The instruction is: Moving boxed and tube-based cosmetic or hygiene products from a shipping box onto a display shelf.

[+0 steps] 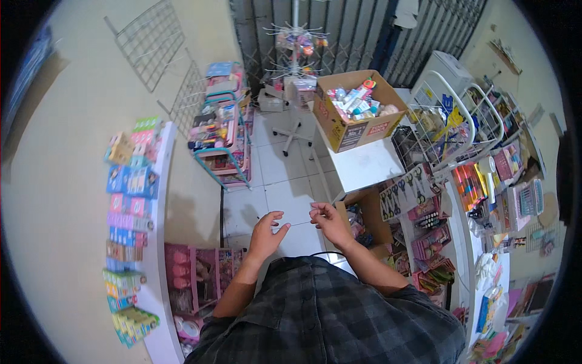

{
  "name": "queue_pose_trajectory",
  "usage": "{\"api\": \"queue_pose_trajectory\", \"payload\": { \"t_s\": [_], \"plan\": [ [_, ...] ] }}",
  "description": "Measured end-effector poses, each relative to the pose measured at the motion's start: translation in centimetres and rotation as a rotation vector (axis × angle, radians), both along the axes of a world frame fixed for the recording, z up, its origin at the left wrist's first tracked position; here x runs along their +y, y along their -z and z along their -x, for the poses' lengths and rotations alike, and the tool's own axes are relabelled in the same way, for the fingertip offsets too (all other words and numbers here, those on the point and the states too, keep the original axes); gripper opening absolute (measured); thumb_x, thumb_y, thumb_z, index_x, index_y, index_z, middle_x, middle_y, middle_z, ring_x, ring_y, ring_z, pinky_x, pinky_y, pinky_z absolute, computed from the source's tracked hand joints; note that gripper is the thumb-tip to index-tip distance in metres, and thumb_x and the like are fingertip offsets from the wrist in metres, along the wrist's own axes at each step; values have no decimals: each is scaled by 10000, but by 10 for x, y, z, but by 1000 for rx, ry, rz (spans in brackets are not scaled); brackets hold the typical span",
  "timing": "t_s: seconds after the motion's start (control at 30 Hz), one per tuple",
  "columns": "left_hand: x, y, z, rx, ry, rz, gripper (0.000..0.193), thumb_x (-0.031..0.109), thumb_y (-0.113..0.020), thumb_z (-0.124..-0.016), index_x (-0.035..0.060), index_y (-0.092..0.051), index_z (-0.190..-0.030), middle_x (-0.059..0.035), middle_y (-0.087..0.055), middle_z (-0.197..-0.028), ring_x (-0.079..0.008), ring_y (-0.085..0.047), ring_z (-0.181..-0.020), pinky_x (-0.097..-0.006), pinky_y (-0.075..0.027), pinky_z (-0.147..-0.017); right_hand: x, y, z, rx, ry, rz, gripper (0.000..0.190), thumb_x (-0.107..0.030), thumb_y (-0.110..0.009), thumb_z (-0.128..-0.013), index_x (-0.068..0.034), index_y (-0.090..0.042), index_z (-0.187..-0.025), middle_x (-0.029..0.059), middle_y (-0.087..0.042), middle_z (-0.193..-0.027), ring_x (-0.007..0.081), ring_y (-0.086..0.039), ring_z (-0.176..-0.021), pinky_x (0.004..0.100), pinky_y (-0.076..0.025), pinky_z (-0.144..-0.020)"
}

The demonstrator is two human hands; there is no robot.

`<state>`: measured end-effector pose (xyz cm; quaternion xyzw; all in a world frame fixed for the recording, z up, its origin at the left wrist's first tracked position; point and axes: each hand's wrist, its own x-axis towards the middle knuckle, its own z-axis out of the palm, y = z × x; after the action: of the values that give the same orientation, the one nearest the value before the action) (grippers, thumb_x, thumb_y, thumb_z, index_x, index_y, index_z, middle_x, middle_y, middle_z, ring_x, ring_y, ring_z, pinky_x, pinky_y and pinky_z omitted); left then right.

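Observation:
My left hand (267, 235) hovers over the white tiled floor (286, 193), its fingers apart and holding nothing. To its right, my right hand (331, 223) is also bare, with the fingers loosely curled and spread. An open cardboard carton (384, 218) holding wrapped goods stands just right of that hand. Farther ahead, a yellow-and-brown cardboard box (354, 136) sits on a white table (363, 166). Small packaged bottles and tubes (357, 100) fill it. Neither hand touches any of these things.
On the left, a white shelf (159, 218) carries rows of small boxes. A trolley (220, 157) with teal rails and a rotating display rack (295, 50) stand ahead. Sheets of scissors (404, 191) hang at the right, below a white wire basket (445, 123). A folding metal gate (327, 41) closes the back.

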<state>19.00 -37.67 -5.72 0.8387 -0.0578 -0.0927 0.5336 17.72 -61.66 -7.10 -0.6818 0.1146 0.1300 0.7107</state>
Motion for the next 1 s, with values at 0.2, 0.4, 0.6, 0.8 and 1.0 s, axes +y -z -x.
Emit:
{"api": "queue_pose_trajectory", "payload": {
  "t_s": [0.2,0.4,0.6,0.8,1.0],
  "plan": [
    [-28,16,-103,-24,134,39,416,218,-801,-899,30,-658,-1242,-140,-730,-1182,-272,-718,-963,-365,-576,-757,-38,16,-54,10,257,-40,375,-105,-628,-977,-19,-582,-1339,42,-660,-1099,133,-644,-947,274,-507,-788],
    [-52,23,-228,-50,292,22,401,221,-799,-898,37,-671,-1231,-135,-733,-1186,-261,-722,-961,-361,-568,-746,-65,32,-118,46,476,-29,349,-120,-626,-994,-57,-601,-1337,35,-654,-1105,143,-644,-960,281,-502,-776],
    [-86,3,-333,-30,490,21,400,224,-791,-904,39,-676,-1238,-140,-737,-1170,-263,-721,-977,-368,-571,-764,-70,13,-189,12,665,34,322,-134,-636,-994,-53,-623,-1306,37,-665,-1080,125,-640,-895,261,-494,-733],
    [-123,-5,-405,-92,587,56,370,199,-779,-914,19,-679,-1222,-144,-738,-1159,-262,-721,-986,-368,-573,-816,-90,-2,-235,14,788,90,276,-128,-642,-1015,-30,-641,-1273,38,-678,-1096,137,-654,-932,296,-521,-810],
    [-162,-7,-451,-86,606,83,317,162,-769,-919,15,-692,-1188,-143,-740,-1143,-252,-718,-978,-367,-566,-840,-149,4,-267,-63,920,219,259,-137,-667,-999,-29,-666,-1234,29,-700,-1064,137,-666,-926,309,-532,-814]
  ]
}}
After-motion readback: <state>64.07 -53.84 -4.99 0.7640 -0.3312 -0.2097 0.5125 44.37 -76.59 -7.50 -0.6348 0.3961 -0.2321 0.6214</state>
